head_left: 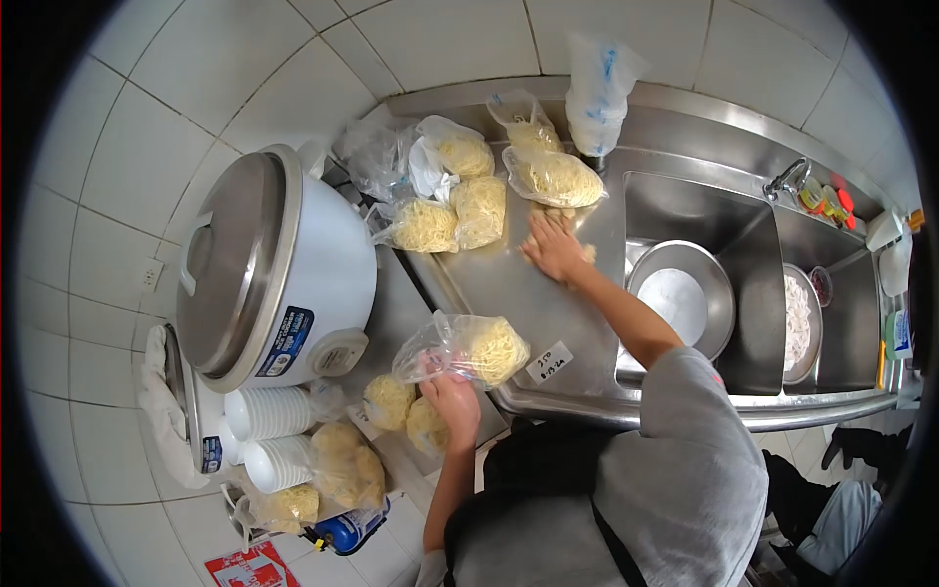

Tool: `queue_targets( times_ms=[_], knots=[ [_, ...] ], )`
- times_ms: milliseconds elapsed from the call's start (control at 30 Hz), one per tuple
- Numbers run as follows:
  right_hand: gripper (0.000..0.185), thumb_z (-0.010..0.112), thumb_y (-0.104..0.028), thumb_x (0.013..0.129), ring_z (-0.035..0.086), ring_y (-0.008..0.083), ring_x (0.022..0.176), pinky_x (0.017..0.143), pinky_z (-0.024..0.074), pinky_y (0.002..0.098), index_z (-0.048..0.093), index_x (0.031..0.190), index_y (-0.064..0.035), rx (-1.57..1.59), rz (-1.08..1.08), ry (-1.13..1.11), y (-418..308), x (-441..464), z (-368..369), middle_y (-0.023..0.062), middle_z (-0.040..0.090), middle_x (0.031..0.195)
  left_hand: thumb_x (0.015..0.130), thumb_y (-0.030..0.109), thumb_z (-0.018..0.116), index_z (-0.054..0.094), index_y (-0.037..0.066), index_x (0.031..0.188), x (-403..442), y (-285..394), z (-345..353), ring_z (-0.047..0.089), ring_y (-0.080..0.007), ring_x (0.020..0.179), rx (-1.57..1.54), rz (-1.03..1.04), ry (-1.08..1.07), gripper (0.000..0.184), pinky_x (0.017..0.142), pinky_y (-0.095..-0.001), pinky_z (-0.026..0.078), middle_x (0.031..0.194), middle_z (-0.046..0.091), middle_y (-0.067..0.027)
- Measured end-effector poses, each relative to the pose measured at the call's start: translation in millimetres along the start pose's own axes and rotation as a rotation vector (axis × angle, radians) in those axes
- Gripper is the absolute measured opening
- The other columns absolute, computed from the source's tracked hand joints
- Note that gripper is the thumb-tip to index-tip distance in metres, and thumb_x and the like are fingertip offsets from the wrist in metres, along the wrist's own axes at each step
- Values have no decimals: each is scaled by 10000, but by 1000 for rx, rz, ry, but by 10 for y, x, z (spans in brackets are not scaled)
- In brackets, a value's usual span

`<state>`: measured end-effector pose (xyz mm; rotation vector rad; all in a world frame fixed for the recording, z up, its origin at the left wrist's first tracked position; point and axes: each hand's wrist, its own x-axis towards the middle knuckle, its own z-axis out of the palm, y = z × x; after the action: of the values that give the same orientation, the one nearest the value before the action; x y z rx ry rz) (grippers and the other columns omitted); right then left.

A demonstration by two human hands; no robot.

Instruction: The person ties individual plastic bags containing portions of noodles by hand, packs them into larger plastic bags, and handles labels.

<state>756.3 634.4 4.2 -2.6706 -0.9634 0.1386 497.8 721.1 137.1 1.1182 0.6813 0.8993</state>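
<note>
My left hand (454, 401) is closed around the gathered neck of a clear plastic bag of yellow noodles (497, 352), held over the front edge of the steel counter. On the counter top, my right hand (555, 245) presses down on a crumpled beige cloth-like piece (587, 252), mostly hidden under the palm and fingers. Just beyond its fingertips lies another bag of noodles (556, 180). Several more noodle bags (479, 210) are grouped to the left of that hand. Below my left hand, two noodle bundles (389, 401) rest on a lower surface.
A large rice cooker (337, 264) stands left, with stacked white bowls (266, 415) below it. At right, the sink (699, 196) holds a metal bowl (722, 284) and a basin of pale pieces (800, 323). A handwritten label (552, 361) sits near the counter edge. Another person's dark-gloved hand (849, 447) shows lower right.
</note>
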Motion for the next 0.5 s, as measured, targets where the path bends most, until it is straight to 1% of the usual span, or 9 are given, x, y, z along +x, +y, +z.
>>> queue_targets(
  times_ms=[100,200,233,300,333,367,400,467,500],
  knots=[
    [634,237,-480,919,155,263,1352,1095,72,444,219,1393,-59,-11,40,-37,266,-394,-148,142,219,1444,949,183,399,447,2,1162,32,-3,19,538,-124,767,-47,-132,-15,284,626,-242,434,934,552,-65],
    [655,286,-505,907,168,282,1346,1085,81,478,239,1389,-64,-49,90,7,239,-515,-334,170,233,1431,955,274,397,547,-21,913,175,-196,137,479,-98,632,311,-19,-176,333,530,-261,392,718,550,-36],
    [649,346,-500,896,182,301,1338,1072,80,507,292,1367,-56,14,64,187,81,-621,-507,187,281,1405,954,271,398,561,-22,819,196,-214,280,456,-95,613,174,-77,-179,361,535,-272,380,673,538,-31],
    [641,474,-450,866,252,328,1306,1058,184,471,317,1353,-64,277,-250,299,-291,-879,-956,204,334,1366,954,265,397,552,-29,858,260,-396,359,468,-101,622,289,-46,-297,346,553,-277,388,688,545,-31],
    [651,526,-422,841,283,330,1284,1038,222,454,320,1350,-73,423,-333,241,-487,-981,-1077,197,363,1344,954,262,396,548,-32,878,258,-450,335,474,-104,627,365,-38,-358,339,561,-279,392,695,548,-30],
    [667,578,-394,816,314,332,1262,1018,259,436,323,1348,-81,570,-413,191,-666,-1045,-1184,191,391,1323,940,219,410,530,-42,936,198,-338,431,526,-165,696,385,-40,-410,287,655,-304,421,798,580,-81],
    [689,630,-366,792,346,335,1240,998,297,418,327,1345,-90,713,-493,146,-754,-1070,-1238,184,419,1301,932,208,419,526,-38,959,232,-429,401,535,-188,730,439,14,-454,270,688,-313,422,828,578,-101],
    [666,690,-353,736,427,322,1146,910,362,392,406,1268,-73,619,-448,55,-655,-893,-945,176,480,1218,917,187,437,518,-31,1006,313,-703,313,553,-233,796,541,124,-543,250,754,-331,423,886,572,-140],
    [654,720,-346,708,468,315,1099,865,395,380,445,1230,-64,567,-427,7,-617,-835,-854,172,510,1176,897,164,459,527,-16,1033,323,-598,296,535,-273,911,634,-89,-543,236,815,-348,409,966,538,-180]
  ],
)
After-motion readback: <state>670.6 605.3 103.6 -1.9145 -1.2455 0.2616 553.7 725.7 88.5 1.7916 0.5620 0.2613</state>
